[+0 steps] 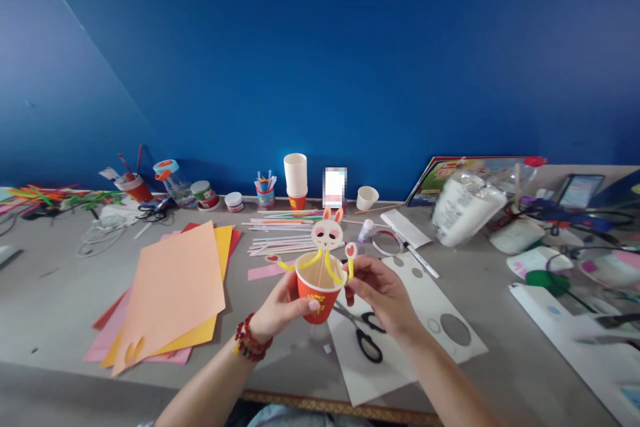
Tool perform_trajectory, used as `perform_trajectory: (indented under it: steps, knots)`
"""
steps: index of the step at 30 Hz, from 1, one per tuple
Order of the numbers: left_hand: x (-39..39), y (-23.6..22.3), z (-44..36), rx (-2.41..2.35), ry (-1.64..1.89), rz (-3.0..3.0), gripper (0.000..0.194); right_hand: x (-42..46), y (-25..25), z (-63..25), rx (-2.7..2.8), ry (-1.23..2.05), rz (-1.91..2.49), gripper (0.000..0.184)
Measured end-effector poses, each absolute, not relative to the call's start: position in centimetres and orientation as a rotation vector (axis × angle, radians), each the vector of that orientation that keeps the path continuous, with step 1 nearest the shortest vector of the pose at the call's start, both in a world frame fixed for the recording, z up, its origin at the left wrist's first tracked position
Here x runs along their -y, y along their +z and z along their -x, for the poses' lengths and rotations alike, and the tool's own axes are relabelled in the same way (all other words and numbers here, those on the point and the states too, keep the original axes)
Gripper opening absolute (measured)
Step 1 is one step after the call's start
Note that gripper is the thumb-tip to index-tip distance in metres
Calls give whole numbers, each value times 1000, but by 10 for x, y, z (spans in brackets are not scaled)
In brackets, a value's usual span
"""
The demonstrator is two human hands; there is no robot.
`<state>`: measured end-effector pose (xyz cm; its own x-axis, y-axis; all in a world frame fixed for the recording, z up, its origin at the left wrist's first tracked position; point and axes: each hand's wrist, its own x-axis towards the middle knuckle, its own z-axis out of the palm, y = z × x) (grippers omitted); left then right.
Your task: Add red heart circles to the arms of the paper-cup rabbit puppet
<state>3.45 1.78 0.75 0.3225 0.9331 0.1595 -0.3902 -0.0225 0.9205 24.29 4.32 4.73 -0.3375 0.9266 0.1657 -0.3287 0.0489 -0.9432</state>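
Note:
My left hand [287,300] is wrapped round a red paper cup [319,303] with yellow marks, held above the table. Out of the cup rises a white paper rabbit face [327,235] with pink ears, on a thin stick. Two yellow pipe-cleaner arms bend over the rim, each tipped with a white paper piece bearing a red heart. My right hand [376,287] pinches the right-hand pipe-cleaner arm [351,269] just below its heart, beside the rim. Black-handled scissors [369,345] lie beneath on a white sheet [360,380] with round holes cut in it.
Coloured paper sheets [175,280] are piled on the left. Straws or sticks [287,243] lie behind the cup. Along the blue wall stand stacked white cups [296,175], a phone [335,188] and jars. A plastic-wrapped bundle [467,207] and a white power strip [560,347] lie to the right.

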Motion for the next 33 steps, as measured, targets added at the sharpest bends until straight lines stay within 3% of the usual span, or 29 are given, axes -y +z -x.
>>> perform_trajectory:
  steps: [10,18,25,33]
  knots:
    - [-17,-1,-35,-625,1228,-1089,67,-47,45,-246,1382,1491,600,20]
    - [-13,-6,-36,-665,1217,-1092,62,-49,44,-243,1404,1440,536,15]
    - [-14,-9,-41,-691,1296,-1001,77,-43,38,-243,1298,1461,563,15]
    - [-13,-16,-39,-711,1247,-1027,75,-49,37,-241,1346,1461,597,9]
